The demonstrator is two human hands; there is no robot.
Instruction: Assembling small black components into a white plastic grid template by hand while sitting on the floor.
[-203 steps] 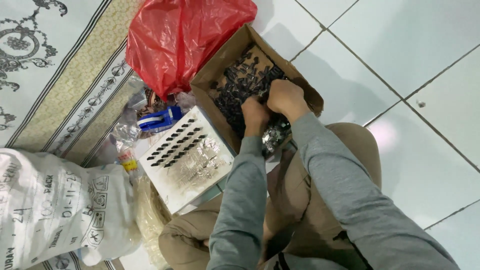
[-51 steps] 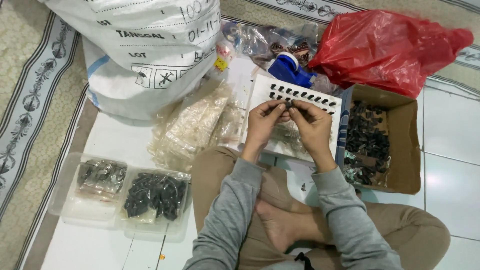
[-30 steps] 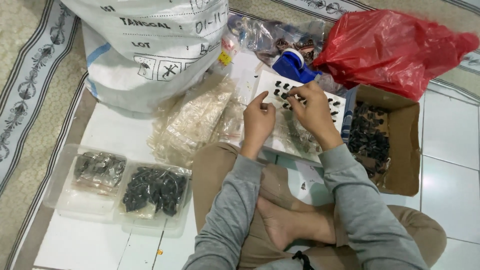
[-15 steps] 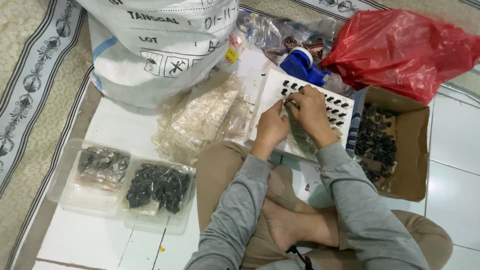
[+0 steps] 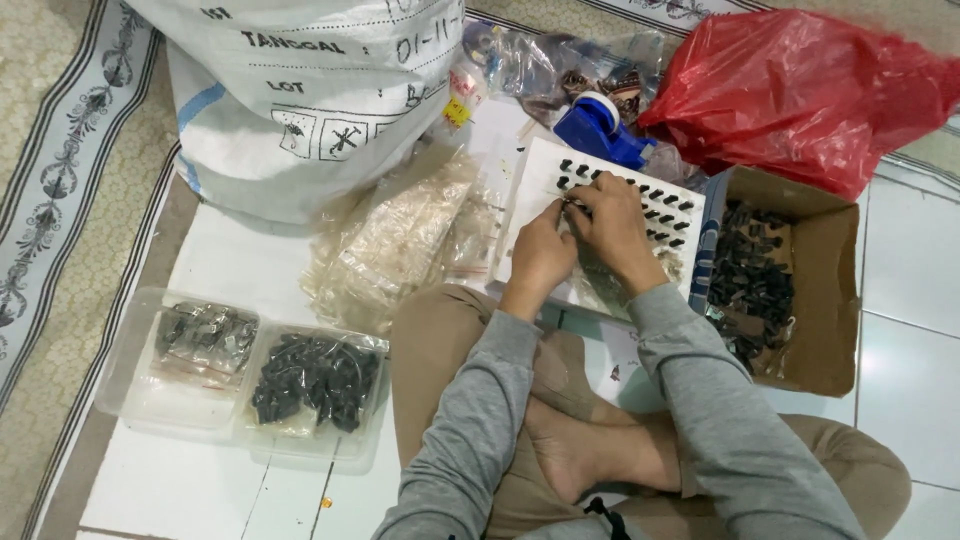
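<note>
Fingers (image 5: pixel 578 207) of both hands pinched on small black part above white slotted tray (image 5: pixel 640 180), beside brown carton (image 5: pixel 835 300).

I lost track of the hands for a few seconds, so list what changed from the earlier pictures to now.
Both hands left the cardboard box and came over to the white board. The left hand and right hand now meet at its upper left rows, fingertips pinched together on something too small to identify. The red bag, white sack and clear trays lie as before.
</note>
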